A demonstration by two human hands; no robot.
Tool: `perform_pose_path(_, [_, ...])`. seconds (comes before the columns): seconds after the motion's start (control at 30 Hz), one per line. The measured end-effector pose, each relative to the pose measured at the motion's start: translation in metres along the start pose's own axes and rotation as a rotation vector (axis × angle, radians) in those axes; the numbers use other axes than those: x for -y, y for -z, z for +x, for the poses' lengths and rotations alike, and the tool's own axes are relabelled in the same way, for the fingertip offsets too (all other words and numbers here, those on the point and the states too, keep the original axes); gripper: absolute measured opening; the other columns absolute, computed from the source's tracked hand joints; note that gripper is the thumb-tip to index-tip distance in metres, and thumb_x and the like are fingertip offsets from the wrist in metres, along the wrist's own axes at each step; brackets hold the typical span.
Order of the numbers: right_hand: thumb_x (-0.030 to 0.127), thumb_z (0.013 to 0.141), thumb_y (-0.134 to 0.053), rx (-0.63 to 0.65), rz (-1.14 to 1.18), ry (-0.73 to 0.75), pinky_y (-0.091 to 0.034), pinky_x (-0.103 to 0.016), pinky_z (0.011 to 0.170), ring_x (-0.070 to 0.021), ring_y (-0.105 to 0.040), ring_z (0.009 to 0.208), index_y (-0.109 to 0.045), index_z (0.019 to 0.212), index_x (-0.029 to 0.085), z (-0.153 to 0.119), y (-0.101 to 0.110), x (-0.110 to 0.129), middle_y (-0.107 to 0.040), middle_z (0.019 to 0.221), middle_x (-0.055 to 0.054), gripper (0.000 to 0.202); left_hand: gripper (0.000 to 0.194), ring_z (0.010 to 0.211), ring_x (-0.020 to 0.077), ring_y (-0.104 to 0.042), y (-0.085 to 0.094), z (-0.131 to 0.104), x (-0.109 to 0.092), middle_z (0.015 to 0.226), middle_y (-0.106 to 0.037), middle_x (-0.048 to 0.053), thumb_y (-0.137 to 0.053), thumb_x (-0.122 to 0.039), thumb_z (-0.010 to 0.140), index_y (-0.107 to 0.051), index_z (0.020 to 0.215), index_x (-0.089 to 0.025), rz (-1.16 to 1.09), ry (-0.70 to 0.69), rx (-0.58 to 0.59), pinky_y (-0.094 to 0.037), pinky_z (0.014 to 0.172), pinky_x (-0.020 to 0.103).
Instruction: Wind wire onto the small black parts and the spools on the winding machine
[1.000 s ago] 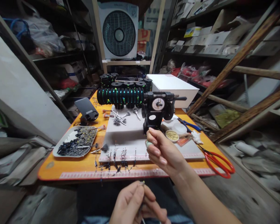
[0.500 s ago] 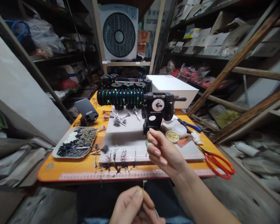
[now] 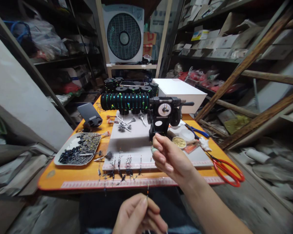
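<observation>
My left hand, low in front of the table, pinches a thin line with a small orange-and-dark piece standing above the fingertips. My right hand is raised over the white board, its thumb and forefinger pressed together and the other fingers curled; what they hold is too fine to make out. Just behind it stands a black winding device with a round dial and a row of black spools. Small dark rigs lie along the board's front edge.
A white tray of small dark parts lies at the left, near a phone stand. Right of the device are a dish of gold beads, blue-handled pliers and red scissors. A white box stands behind.
My left hand has moved slightly left, and more of the orange piece shows above its fingertips. My right hand keeps nearly the same pose.
</observation>
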State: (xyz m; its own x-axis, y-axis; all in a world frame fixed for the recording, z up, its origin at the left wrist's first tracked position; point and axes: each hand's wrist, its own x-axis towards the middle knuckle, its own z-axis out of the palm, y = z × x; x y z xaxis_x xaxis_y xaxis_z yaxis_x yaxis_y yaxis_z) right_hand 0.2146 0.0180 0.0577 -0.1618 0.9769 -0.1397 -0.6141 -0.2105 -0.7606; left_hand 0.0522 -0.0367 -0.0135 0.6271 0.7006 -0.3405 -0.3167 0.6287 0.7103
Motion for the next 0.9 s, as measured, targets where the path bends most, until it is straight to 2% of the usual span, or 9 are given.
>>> perform_pose_path(0.13, [0.046,0.089,-0.053,0.005,-0.378,0.106,-0.025,-0.01,0.028,-0.0023,-0.037,0.026,-0.052,0.077,0.018,-0.005,-0.001,0.006,-0.054,0.047,0.007,0.031,0.034,0.054,0.0206,-0.07,0.006,0.008,-0.001,0.068,-0.075,0.01,-0.07,-0.047,0.076,-0.072,0.086,-0.014,0.537,-0.257,-0.255,-0.053,0.058,0.028])
perform_pose_path(0.2, [0.045,0.091,-0.051,-0.019,-0.588,0.152,-0.028,-0.01,0.029,-0.0029,-0.039,0.027,-0.057,0.087,0.017,-0.008,-0.001,0.01,-0.054,0.047,0.007,0.029,0.033,0.048,0.0179,-0.066,0.009,0.01,-0.003,0.063,-0.072,0.006,-0.067,-0.041,0.079,-0.072,0.1,-0.016,0.761,-0.33,-0.339,-0.051,0.052,0.025])
perform_pose_path(0.3, [0.043,0.092,-0.05,-0.037,-0.744,0.153,-0.027,-0.01,0.028,-0.0026,-0.038,0.027,-0.062,0.095,0.016,-0.011,0.0,0.016,-0.053,0.046,0.007,0.03,0.027,0.034,0.0129,-0.049,0.01,0.011,-0.013,0.047,-0.057,-0.003,-0.066,-0.036,0.081,-0.072,0.102,-0.02,0.848,-0.407,-0.398,-0.037,0.037,0.022])
perform_pose_path(0.4, [0.043,0.092,-0.05,-0.021,-0.774,0.142,-0.026,-0.01,0.028,-0.0021,-0.037,0.027,-0.064,0.098,0.016,-0.012,0.0,0.021,-0.052,0.046,0.007,0.031,0.014,0.054,0.0151,-0.054,-0.001,0.02,-0.035,0.064,-0.063,0.001,-0.071,-0.027,0.077,-0.075,0.088,-0.021,0.807,-0.665,-0.476,-0.04,0.051,0.022])
perform_pose_path(0.47, [0.044,0.092,-0.051,-0.006,-0.779,0.148,-0.026,-0.01,0.028,-0.002,-0.038,0.027,-0.066,0.101,0.016,-0.013,-0.001,0.023,-0.052,0.047,0.007,0.032,0.016,0.065,0.0162,-0.055,-0.011,0.031,-0.051,0.081,-0.065,0.004,-0.067,-0.026,0.081,-0.073,0.095,-0.022,0.787,-0.756,-0.425,-0.041,0.061,0.024])
perform_pose_path(0.6, [0.044,0.092,-0.051,-0.004,-0.736,0.133,-0.027,-0.011,0.027,-0.0028,-0.04,0.025,-0.066,0.106,0.016,-0.015,-0.002,0.025,-0.054,0.047,0.006,0.035,0.012,0.074,0.017,-0.052,-0.027,0.052,-0.068,0.087,-0.058,0.003,-0.058,-0.027,0.087,-0.067,0.09,-0.02,0.714,-0.698,-0.163,-0.039,0.067,0.025])
perform_pose_path(0.67, [0.045,0.091,-0.052,0.0,-0.668,0.107,-0.025,-0.01,0.026,-0.0028,-0.041,0.025,-0.066,0.105,0.016,-0.015,-0.001,0.024,-0.057,0.049,0.005,0.035,0.015,0.075,0.0174,-0.052,-0.031,0.056,-0.067,0.081,-0.056,0.002,-0.056,-0.029,0.089,-0.061,0.078,-0.019,0.646,-0.648,-0.086,-0.039,0.07,0.026])
perform_pose_path(0.77, [0.045,0.087,-0.056,0.04,-0.418,0.076,-0.025,-0.009,0.026,-0.003,-0.044,0.026,-0.062,0.085,0.015,-0.011,0.001,0.019,-0.063,0.054,0.001,0.031,0.019,0.071,0.0158,-0.053,-0.031,0.053,-0.06,0.076,-0.057,0.001,-0.051,-0.03,0.092,-0.056,0.077,-0.019,0.573,-0.579,0.011,-0.041,0.071,0.027])
perform_pose_path(0.9, [0.043,0.082,-0.062,0.023,-0.075,-0.009,-0.03,-0.011,0.024,-0.0051,-0.043,0.024,-0.047,0.067,0.018,-0.003,-0.001,0.01,-0.06,0.047,0.003,0.033,0.019,0.075,0.015,-0.055,-0.028,0.043,-0.049,0.079,-0.06,0.003,-0.048,-0.028,0.094,-0.055,0.079,-0.017,0.242,-0.459,0.18,-0.041,0.073,0.027])
